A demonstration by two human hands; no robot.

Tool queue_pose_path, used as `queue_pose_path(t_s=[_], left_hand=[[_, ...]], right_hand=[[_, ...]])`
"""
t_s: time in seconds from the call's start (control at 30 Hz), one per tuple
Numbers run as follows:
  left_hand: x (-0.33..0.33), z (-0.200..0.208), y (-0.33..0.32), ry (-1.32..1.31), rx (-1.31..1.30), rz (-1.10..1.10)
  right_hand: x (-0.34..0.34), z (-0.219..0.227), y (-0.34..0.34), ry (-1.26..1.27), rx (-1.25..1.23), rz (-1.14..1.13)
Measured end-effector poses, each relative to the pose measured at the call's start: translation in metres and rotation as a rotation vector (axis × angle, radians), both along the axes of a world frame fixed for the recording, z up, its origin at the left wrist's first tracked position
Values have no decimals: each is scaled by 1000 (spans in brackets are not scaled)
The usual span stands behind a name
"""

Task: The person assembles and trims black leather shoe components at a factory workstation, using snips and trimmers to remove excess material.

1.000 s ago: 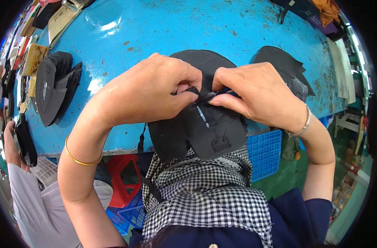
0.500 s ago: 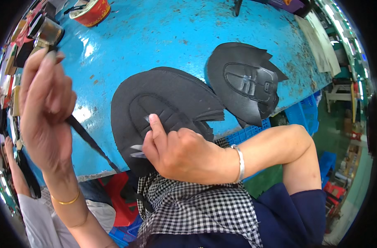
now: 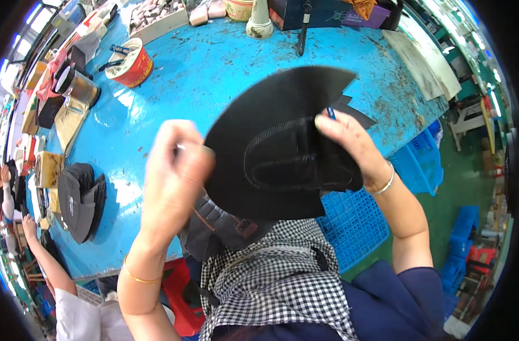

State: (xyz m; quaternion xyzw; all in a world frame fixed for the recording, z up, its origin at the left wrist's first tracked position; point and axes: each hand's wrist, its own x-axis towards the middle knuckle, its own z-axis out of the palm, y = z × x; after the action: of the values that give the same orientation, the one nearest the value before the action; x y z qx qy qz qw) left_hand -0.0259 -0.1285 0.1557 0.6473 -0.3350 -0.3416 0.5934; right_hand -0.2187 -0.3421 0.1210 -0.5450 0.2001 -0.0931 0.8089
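Observation:
A black shoe upper [image 3: 282, 170], its stitched, shiny side partly facing me, is raised over the table in front of me. My right hand [image 3: 356, 142] grips its right edge, with a small blue-ended tool [image 3: 330, 112] by the thumb, its kind mostly hidden. My left hand [image 3: 174, 176], blurred, has its fingers curled at the left edge of the upper and appears to hold it there. Beneath it another dark piece with a brown strip [image 3: 222, 224] rests at the table's front edge. Behind the raised upper, pointed tips of another black piece [image 3: 359, 111] show.
On the blue table [image 3: 185, 68] a stack of black uppers [image 3: 80, 202] stands at the left. Farther back are a red tub [image 3: 135, 67], a jar [image 3: 80, 85] and a box of small blocks [image 3: 157, 17]. Blue crates [image 3: 353, 227] stand at the right. A co-worker's arm [image 3: 49, 256] shows at the left.
The view has shifted. My left hand has come down and right to the upper, and the black strip it pinched no longer shows. My right hand has moved to the upper's right side; the upper is lifted.

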Motion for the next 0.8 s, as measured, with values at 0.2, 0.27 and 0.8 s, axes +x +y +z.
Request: queue_pose_path(t_s=[0.2, 0.27, 0.8], left_hand=[[-52, -7, -22, -539, 147, -603], [-70, -21, -31, -883, 3, -737], [-115, -83, -74, -1348, 223, -848]], right_hand=[[-36, -29, -69, -109, -181, -120], [-21, -14, -86, 31, -512, -338], [18, -96, -147, 410, -2002, -426]])
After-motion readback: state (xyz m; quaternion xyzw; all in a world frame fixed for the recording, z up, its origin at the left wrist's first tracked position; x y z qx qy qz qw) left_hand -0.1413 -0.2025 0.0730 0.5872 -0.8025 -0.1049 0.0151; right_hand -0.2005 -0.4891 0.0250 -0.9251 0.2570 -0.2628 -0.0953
